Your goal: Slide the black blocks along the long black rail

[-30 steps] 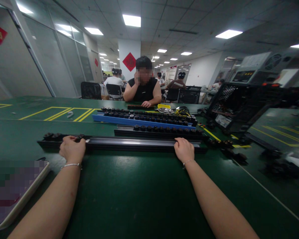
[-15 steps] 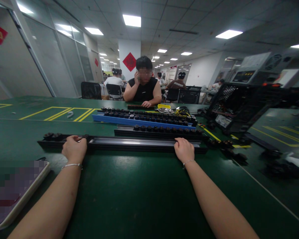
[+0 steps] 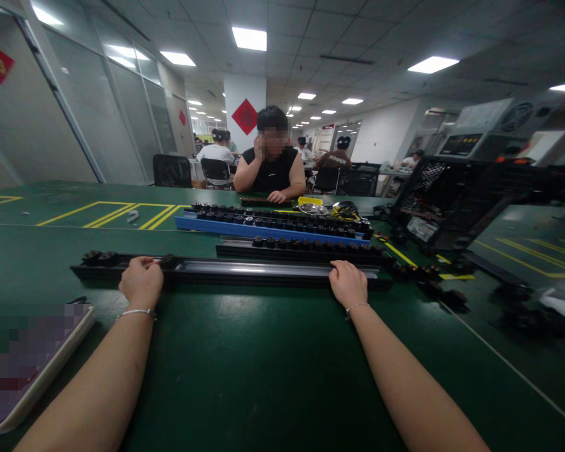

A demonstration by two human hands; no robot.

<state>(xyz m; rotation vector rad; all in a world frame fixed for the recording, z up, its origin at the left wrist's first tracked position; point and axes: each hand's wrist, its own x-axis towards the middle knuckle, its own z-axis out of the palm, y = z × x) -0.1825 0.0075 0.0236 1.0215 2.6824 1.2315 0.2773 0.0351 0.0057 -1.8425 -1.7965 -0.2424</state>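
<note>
A rail (image 3: 263, 270) lies across the table's (image 3: 263, 364) middle, clasped by the left hand (image 3: 141, 284) and right hand (image 3: 349, 284). Its knobs (image 3: 98, 256) could be spilled if one end is lifted unevenly.

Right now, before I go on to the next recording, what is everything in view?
table: one, green with yellow lines, fills the foreground
near rail: one, black with a silver channel, lies crosswise under both hands
knobs: a few, black, on the near rail's left end
second rail: one, black, just behind the near rail, carries a row of black knobs
blue rail: one, blue, further back
crate: one, black, right side of the table
dish: one, silver, far edge
person: one, black sleeveless top, seated across the table
left hand: one, bracelet on the wrist, on the near rail's left part
right hand: one, bracelet on the wrist, on the near rail towards its right end
</note>
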